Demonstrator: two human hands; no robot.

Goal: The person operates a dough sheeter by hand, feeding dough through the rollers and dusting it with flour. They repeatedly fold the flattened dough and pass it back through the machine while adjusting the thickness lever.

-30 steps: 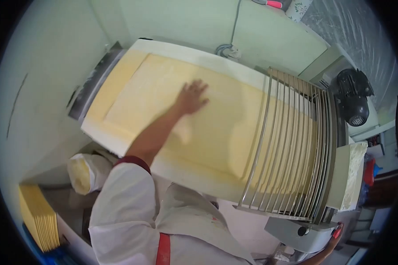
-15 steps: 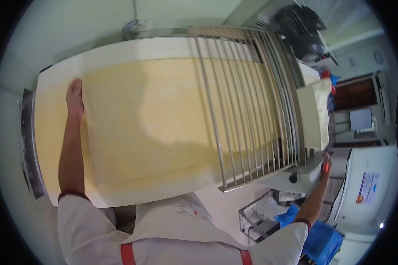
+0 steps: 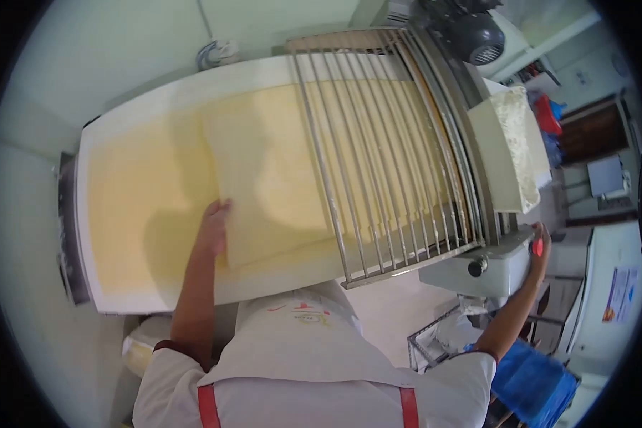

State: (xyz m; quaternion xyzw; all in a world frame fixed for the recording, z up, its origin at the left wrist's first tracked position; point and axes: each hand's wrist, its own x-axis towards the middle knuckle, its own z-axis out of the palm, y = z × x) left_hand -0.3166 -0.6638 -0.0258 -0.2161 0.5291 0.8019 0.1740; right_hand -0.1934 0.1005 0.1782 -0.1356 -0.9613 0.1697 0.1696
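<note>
A wide, pale yellow sheet of dough lies flat on the white belt of a dough sheeter. Its right part runs under the metal bar guard. At the sheet's left edge, near the front corner, my left hand rests with fingers stretched over the edge. My right hand is at the far right, its fingers wrapped around a red-knobbed handle on the side of the machine's grey housing. Part of that grip is hidden.
A cream-coloured tray with a floury inside stands beyond the guard. A dark motor sits at the back right. Blue plastic is at the lower right, near a wire rack. The wall runs along the back.
The dough sheet has moved right, farther under the guard. My left hand has moved right and nearer to me with its edge. My right hand stays on the red-knobbed handle; the view has shifted a little.
</note>
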